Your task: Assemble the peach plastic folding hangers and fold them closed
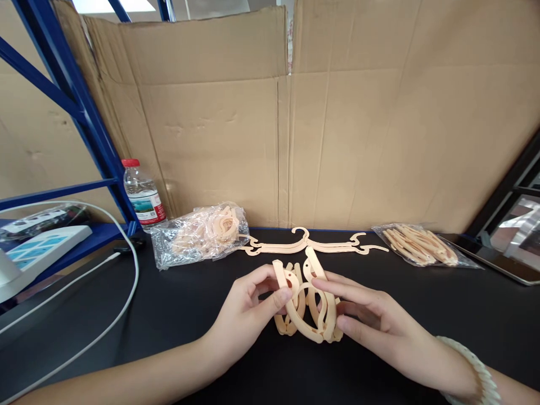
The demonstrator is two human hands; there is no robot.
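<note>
Several beige folding hangers, folded up, are bunched together over the black table in front of me. My left hand grips their left side, thumb in front and fingers behind. My right hand has its fingers and thumb closed around the right side. The hangers' arms point upward and their curved parts face me. Just beyond them, an unfolded beige hanger lies flat, its hook toward the cardboard; whether a second one lies with it I cannot tell.
A clear plastic bag of beige hangers lies back left, beside a red-capped water bottle. Another bag of hanger parts lies back right, near a dark tablet-like slab. A white cable and power strip are left. Cardboard stands behind.
</note>
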